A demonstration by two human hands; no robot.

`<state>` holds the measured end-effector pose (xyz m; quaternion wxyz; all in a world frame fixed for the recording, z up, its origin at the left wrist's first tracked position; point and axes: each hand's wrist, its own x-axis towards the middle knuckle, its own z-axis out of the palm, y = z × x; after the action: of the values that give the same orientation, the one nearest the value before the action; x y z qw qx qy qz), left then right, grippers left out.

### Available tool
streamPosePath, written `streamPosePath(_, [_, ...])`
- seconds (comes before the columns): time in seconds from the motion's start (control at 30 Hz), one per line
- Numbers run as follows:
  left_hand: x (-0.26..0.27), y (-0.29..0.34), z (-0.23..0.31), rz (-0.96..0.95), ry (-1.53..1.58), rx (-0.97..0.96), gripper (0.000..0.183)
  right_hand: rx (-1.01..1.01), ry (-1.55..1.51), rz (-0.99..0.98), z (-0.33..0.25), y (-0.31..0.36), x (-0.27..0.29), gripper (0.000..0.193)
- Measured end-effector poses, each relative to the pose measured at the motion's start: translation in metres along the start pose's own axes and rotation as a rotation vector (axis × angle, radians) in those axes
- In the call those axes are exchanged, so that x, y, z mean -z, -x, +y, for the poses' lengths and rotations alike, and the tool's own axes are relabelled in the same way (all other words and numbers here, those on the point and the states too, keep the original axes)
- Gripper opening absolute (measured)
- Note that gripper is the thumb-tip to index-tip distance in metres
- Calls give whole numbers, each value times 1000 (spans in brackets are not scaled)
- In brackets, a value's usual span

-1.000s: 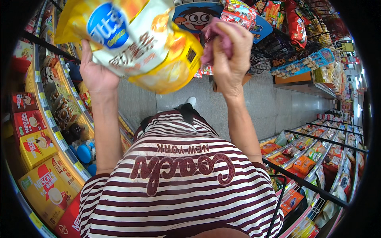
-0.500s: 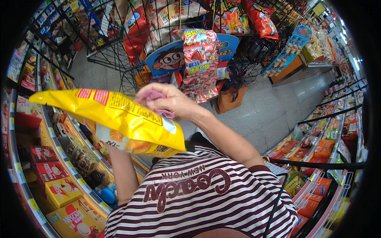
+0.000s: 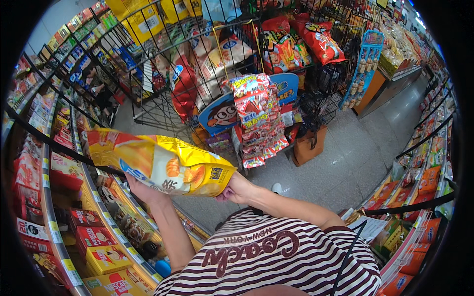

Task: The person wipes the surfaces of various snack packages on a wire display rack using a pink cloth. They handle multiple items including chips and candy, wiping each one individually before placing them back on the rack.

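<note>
A puffed yellow snack bag (image 3: 197, 158) with a white-and-blue front panel and pictures of food is held up in front of me, lying slanted. My left hand (image 3: 146, 191) grips its lower edge on the left; the fingers are mostly hidden by the bag. At the bag's right end, my right hand (image 3: 238, 188) is closed around a pink cloth (image 3: 224, 196), of which only a little shows. That hand is against the bag's lower right corner, partly behind it.
Ahead stands a black wire rack (image 3: 163, 106) with snack bags, a hanging strip of red packets (image 3: 254, 108) and a blue cartoon sign (image 3: 217, 116). A brown box (image 3: 310, 147) is on the tiled floor. Stocked shelves (image 3: 54, 217) curve along my left, others (image 3: 419, 182) on my right.
The bag has turned so its front panel now faces up, and it has shifted right. My right hand moved with the cloth from the bag's top side down to its right end.
</note>
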<state>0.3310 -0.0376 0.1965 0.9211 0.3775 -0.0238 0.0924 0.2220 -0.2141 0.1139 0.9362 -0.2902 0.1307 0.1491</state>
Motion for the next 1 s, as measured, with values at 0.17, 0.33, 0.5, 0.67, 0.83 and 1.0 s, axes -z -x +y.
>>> streamPosePath(0.17, [-8, -14, 33, -183, 135, -33, 55, 96, 112, -234, -7, 3, 7, 34])
streamPosePath(0.33, [-34, -31, 86, -136, 76, -170, 53, 42, 250, -228, -16, 8, 13, 43])
streamPosePath(0.5, [-87, -63, 143, -19, -71, -390, 51, 22, 281, -206, -23, 9, 14, 40])
streamPosePath(0.67, [-160, -105, 209, -185, -15, -461, 46, 31, 370, -222, -22, 7, 10, 38])
streamPosePath(0.83, [-224, -170, 242, -334, 37, -514, 43, 100, 450, -171, -28, 8, 19, 37])
streamPosePath(1.0, [-311, -187, 237, -350, 39, -580, 47, 115, 513, -119, -47, 21, 19, 34])
